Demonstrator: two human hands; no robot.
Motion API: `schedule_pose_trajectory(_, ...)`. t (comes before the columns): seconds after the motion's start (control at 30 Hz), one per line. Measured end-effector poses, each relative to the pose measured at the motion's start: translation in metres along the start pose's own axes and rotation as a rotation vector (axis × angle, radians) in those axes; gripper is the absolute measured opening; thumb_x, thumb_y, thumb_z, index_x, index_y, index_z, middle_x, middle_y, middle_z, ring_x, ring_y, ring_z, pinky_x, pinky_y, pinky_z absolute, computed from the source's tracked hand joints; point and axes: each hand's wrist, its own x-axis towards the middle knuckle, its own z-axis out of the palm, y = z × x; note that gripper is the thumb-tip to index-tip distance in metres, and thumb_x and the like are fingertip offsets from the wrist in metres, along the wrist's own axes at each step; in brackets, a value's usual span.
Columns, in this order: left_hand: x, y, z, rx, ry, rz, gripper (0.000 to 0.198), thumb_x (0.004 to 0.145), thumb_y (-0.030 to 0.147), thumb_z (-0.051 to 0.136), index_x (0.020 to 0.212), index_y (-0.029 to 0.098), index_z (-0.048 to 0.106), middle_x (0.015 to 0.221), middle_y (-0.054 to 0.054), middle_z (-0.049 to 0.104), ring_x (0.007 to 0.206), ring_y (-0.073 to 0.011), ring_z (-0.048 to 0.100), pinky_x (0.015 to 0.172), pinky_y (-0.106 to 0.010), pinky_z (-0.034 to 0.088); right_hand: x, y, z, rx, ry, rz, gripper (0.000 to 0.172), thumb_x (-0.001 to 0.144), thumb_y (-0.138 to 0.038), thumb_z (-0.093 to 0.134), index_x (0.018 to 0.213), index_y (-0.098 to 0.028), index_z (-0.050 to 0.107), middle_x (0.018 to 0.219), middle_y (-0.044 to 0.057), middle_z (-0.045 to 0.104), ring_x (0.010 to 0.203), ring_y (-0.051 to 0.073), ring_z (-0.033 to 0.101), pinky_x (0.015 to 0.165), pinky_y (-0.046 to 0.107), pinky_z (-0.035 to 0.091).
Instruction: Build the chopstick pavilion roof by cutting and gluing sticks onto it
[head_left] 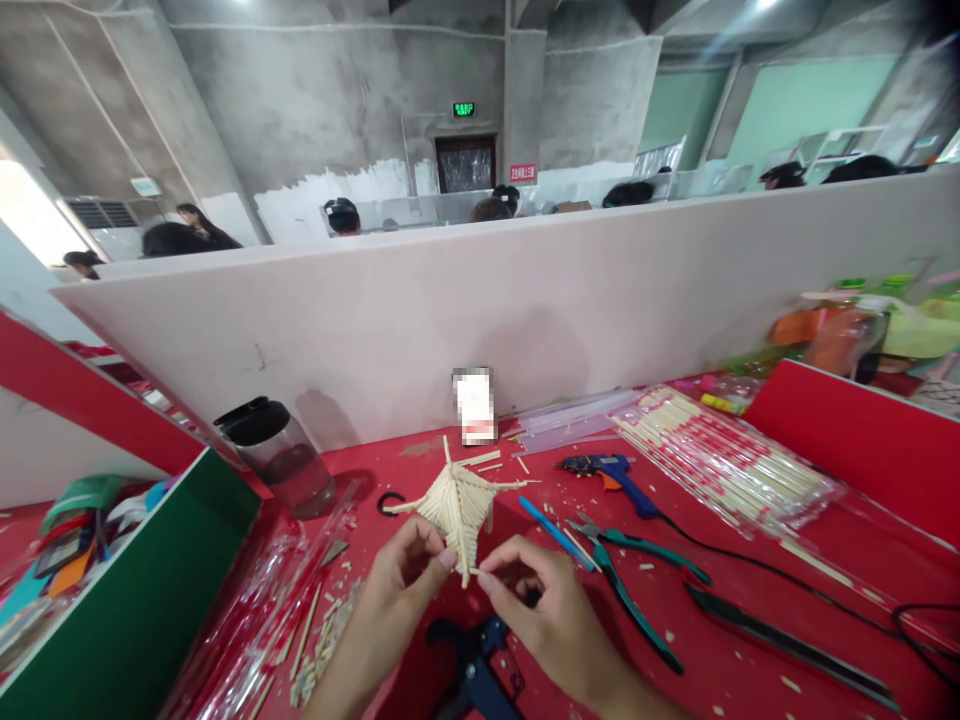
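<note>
Two pinches meet short of the table's [375, 453] back edge, left hand [396, 585] on a stick star [459, 505], right hand [553, 605] on a small stick [475, 572] that hard pressing could snap.

- The left hand's [401, 575] fingertips hide part of the stick star [459, 505].
- The right hand [551, 610] covers one end of a small stick [473, 571].
- The dark cutter [474, 668] is partly behind that hand and cut off by the bottom edge.
- The phone [475, 405] is pixelated, its screen unreadable.
- The partition [420, 320] hides most of the people [343, 216] beyond.
- The left edge crops the green-walled box [142, 590].
</note>
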Motion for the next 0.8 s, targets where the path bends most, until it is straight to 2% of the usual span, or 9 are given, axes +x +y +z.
schedule_pose_trajectory(0.47, 0.0005, -0.0011, 0.0041, -0.117, -0.012, -0.030, 0.037, 0.084, 0.049, 0.075, 0.083, 0.020, 0.052, 0.074, 0.003, 0.055, 0.068, -0.0130, 0.046, 0.063, -0.023, 0.038, 0.0011, 0.0024, 0.0025, 0.027, 0.002, 0.032, 0.019, 0.092, -0.037, 0.066, 0.084, -0.020, 0.069, 0.074, 0.000, 0.068, 0.066, 0.015, 0.062, 0.060, 0.023, 0.045)
schedule_pose_trajectory(0.8, 0.0006, 0.0003, 0.0052, -0.119, 0.007, -0.052, 0.041, 0.082, 0.053, 0.077, 0.081, 0.020, 0.053, 0.070, 0.004, 0.052, 0.065, -0.0122, 0.044, 0.060, -0.023, 0.036, 0.0006, 0.0020, 0.0038, 0.040, -0.003, 0.055, 0.020, 0.090, -0.037, 0.066, 0.081, -0.018, 0.068, 0.071, 0.000, 0.067, 0.063, 0.014, 0.060, 0.058, 0.022, 0.045)
